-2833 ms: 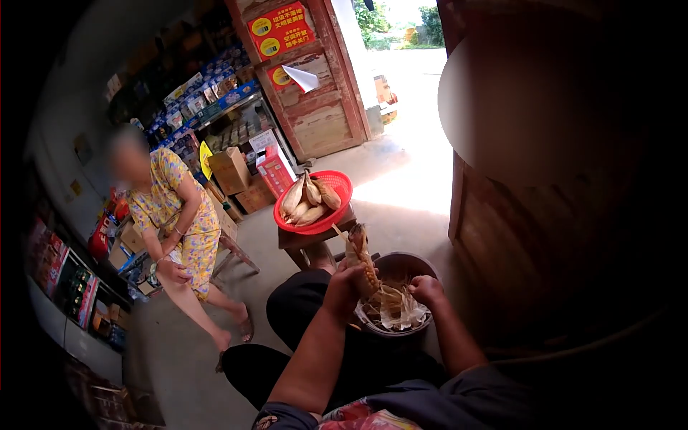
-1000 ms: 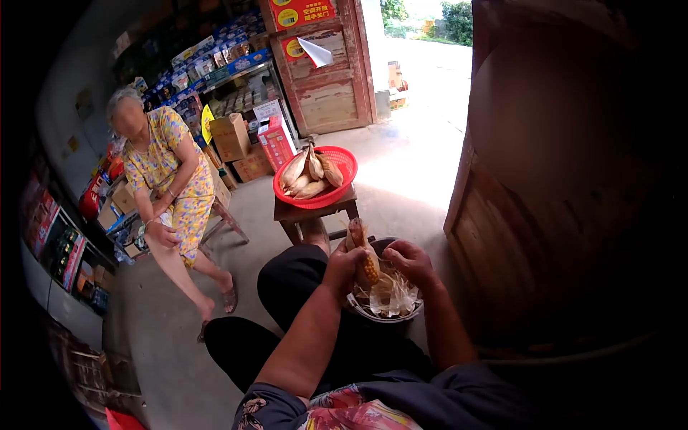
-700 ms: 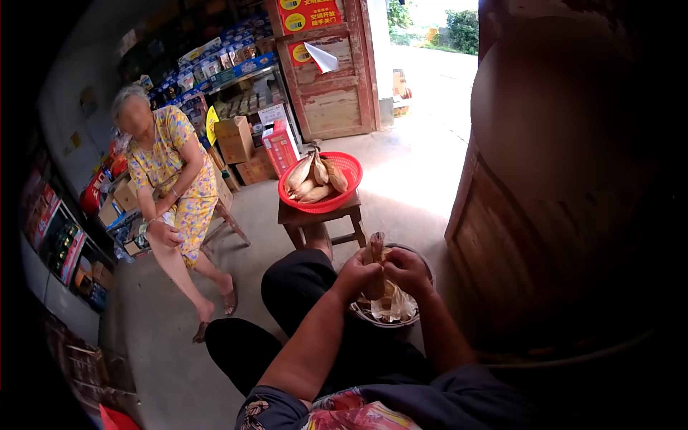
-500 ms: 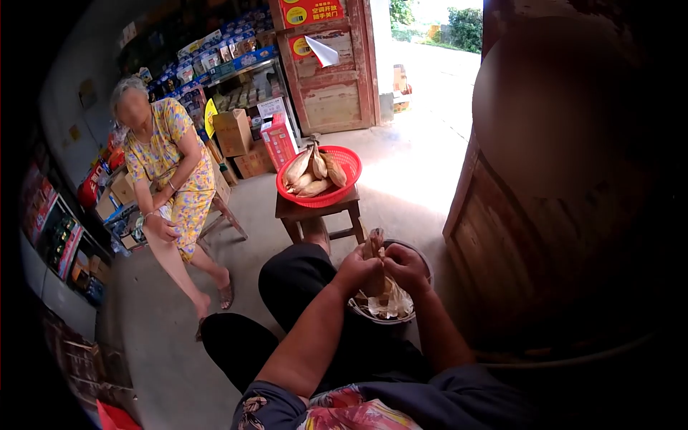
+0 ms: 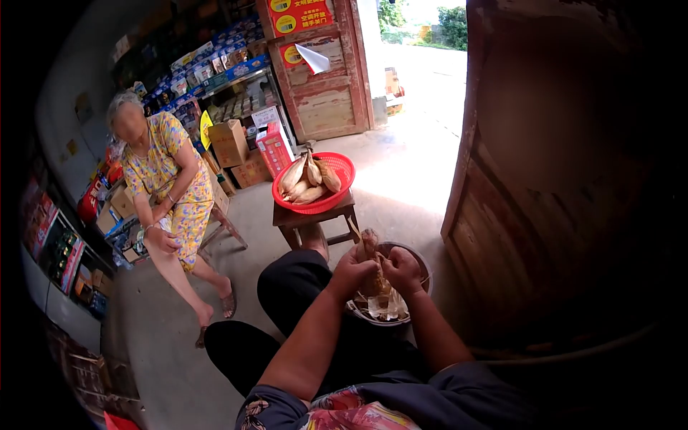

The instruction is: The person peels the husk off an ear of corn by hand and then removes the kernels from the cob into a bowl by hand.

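Over the tub [image 5: 388, 323], left fingers [image 5: 364, 268] clasp a corn ear [image 5: 373, 287]; right fingers [image 5: 399, 266] seemingly pinch it.

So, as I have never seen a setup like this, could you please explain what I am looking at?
There is no robot here: a person works with two bare hands, and the single view comes from a camera worn on that person's head, looking forward and down. The left hand grips an ear of corn. The right hand is closed right up against it, though exactly what it pinches is hard to make out. Below them is a bucket, with pale husk showing in or over it. Ahead, a stool bears a red basket of unpeeled ears. Off to the left sits another person.
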`<state>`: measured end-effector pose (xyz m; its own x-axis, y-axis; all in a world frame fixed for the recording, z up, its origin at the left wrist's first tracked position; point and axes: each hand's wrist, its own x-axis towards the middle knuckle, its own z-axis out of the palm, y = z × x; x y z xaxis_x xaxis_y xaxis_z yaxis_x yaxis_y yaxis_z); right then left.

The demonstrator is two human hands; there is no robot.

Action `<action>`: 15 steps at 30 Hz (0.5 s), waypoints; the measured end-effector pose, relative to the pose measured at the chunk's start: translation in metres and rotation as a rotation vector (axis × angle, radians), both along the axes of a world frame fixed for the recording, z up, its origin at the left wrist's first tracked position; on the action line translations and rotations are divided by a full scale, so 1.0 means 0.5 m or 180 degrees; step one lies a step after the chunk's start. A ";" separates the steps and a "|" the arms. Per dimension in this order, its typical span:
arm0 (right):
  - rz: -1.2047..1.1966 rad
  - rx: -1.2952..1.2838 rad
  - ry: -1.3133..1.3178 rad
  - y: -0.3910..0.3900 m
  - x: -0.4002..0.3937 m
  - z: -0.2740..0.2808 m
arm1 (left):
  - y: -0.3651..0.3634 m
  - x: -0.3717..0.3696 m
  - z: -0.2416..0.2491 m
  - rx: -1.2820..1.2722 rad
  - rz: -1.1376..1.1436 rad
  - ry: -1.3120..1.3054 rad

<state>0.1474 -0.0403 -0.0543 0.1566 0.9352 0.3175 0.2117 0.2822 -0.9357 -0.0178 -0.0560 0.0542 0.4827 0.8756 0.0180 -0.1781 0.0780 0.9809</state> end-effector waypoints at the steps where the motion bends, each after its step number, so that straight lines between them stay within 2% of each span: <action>1: -0.0686 0.0039 -0.0935 0.000 0.021 -0.035 | -0.014 -0.007 0.014 -0.0319 -0.0007 -0.0242; 3: -0.0675 -0.1091 -0.0661 -0.004 0.076 -0.087 | -0.008 -0.018 0.034 -0.0591 0.0018 -0.0479; 5: -0.0676 -0.1492 -0.0776 -0.002 0.111 -0.144 | -0.012 -0.022 0.029 -0.0437 0.0480 -0.0510; 7: -0.0651 -0.1817 -0.1030 -0.015 0.128 -0.162 | -0.006 -0.021 0.030 -0.0805 0.0810 -0.0785; 9: -0.0255 -0.2072 -0.1695 -0.033 0.129 -0.162 | 0.003 -0.027 0.026 -0.0848 0.0884 -0.0931; 11: -0.0131 -0.2123 -0.1915 -0.037 0.112 -0.142 | 0.006 -0.026 0.024 -0.0880 0.0883 -0.0983; 13: -0.0186 -0.1790 -0.1976 -0.024 0.097 -0.120 | 0.007 -0.028 0.025 -0.0911 0.0897 -0.1033; 14: -0.0331 -0.1239 -0.1969 -0.017 0.089 -0.110 | 0.006 -0.027 0.023 -0.0896 0.0876 -0.1012; 15: -0.0118 -0.0999 -0.1358 -0.013 0.078 -0.083 | 0.005 -0.025 0.022 -0.0883 0.0845 -0.0992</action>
<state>0.1865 -0.0470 -0.0957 0.1092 0.9918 0.0660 0.5966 -0.0123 -0.8024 -0.0303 -0.0536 0.0653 0.2509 0.9599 -0.1252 -0.5089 0.2408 0.8264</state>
